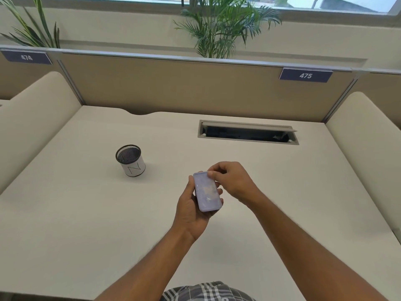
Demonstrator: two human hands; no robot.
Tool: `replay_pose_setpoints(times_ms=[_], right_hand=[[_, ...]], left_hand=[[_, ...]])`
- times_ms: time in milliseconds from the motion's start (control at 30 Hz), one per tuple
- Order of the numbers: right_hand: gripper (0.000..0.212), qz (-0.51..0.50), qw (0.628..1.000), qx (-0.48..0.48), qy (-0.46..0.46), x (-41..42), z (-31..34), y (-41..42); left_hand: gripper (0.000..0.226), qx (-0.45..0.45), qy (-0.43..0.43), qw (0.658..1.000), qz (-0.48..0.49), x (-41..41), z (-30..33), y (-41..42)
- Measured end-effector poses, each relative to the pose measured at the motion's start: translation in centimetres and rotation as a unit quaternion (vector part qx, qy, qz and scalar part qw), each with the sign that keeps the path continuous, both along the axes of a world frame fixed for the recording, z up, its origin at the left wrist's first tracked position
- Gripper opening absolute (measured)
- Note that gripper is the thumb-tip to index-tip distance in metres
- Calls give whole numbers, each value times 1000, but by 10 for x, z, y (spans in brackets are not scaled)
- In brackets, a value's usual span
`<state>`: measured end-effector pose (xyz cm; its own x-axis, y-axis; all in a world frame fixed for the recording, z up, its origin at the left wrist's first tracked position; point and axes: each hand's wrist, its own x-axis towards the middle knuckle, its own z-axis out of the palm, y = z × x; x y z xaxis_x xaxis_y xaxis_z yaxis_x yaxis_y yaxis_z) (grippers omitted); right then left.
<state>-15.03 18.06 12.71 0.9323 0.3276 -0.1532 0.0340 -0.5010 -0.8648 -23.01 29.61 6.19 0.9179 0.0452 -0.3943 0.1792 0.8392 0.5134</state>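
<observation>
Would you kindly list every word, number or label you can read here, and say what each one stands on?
"474": left plate, on the partition.
"475": right plate, on the same partition.
"N": handwritten on the white band of the mesh cup.
Phone: only a blurred mark on its face, nothing readable.

The face of the lilac case (207, 191) is washed out by glare, so I cannot tell what is on it. It hides the palm of the left hand (189, 211), and the right hand (231, 181) covers its far corner. Inside the mesh cup (130, 160) and the desk slot (247, 133) it is too dark to tell. The checked cloth (206, 292) and the plant (30, 25) at far left are cut by the edges.
</observation>
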Motion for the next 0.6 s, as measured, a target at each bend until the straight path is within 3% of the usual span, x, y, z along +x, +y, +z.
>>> replay_pose_setpoints(times_ms=[600], right_hand=[[3, -11, 988, 24, -150, -12, -13, 1]], left_hand=[[37, -25, -7, 1000, 0, 1, -1, 0]])
